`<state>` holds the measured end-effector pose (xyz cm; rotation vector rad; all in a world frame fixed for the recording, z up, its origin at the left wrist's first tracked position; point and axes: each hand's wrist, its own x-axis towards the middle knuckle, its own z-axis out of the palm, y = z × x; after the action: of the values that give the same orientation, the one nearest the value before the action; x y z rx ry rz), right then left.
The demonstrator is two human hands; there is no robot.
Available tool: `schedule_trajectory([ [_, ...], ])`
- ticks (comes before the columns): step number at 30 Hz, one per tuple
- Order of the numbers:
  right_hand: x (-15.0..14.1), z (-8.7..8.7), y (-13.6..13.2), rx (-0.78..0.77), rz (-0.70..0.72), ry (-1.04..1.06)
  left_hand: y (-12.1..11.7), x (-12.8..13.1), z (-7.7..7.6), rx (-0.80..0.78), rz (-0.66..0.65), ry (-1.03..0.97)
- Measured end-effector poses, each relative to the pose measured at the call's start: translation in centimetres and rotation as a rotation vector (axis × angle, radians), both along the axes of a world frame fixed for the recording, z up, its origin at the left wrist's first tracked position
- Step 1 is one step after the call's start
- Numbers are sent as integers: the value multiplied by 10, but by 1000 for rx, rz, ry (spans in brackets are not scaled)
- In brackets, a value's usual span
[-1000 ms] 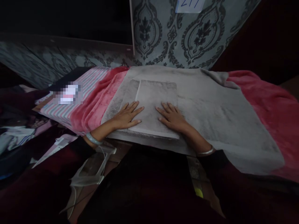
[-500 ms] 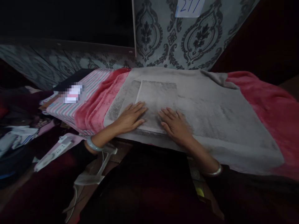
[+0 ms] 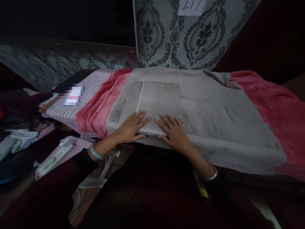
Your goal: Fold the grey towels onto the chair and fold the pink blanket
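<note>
A flat, folded grey cloth, roughly rectangular, lies on a larger spread grey fleece blanket. Its pale left edge looks thick, like layered fabric. My left hand rests palm down at the near left corner of the folded piece, fingers spread. On the near right part lies my right hand, also flat with fingers apart, its thumb by the near edge. Neither hand grips anything; the palms press or rest on the fabric. Dark patches of brushed nap show around the folded piece.
Pink-red plush fabric extends at the right, with more on the left beside a striped cloth bearing a blurred-out item. A dark screen hangs behind. A white power strip sits low at left near piled clothes.
Both hands have slid toward me, down to the near edge of the folded cloth. The right hand has also shifted a little left. The camera view has moved slightly.
</note>
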<state>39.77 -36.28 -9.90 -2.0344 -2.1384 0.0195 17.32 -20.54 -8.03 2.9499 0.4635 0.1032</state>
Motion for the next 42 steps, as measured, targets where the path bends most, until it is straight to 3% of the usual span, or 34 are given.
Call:
schedule_trajectory([
  [14,15,-12,-10,158,75,-26,22,-37,-3,141,-183,-40],
  [24,24,12,-8,151,110,19,36,-22,29,-18,-75,-27],
  [31,18,10,-21,161,162,48,23,-45,18,3,-121,-170],
  [34,19,22,-7,165,149,133,23,-31,24,-25,-120,-267],
  [37,20,36,27,173,54,144,20,5,29,0,-65,-293],
  [40,23,37,59,85,26,86,11,36,21,45,-36,-172],
  [42,26,30,71,-11,52,64,5,43,10,65,0,-94],
])
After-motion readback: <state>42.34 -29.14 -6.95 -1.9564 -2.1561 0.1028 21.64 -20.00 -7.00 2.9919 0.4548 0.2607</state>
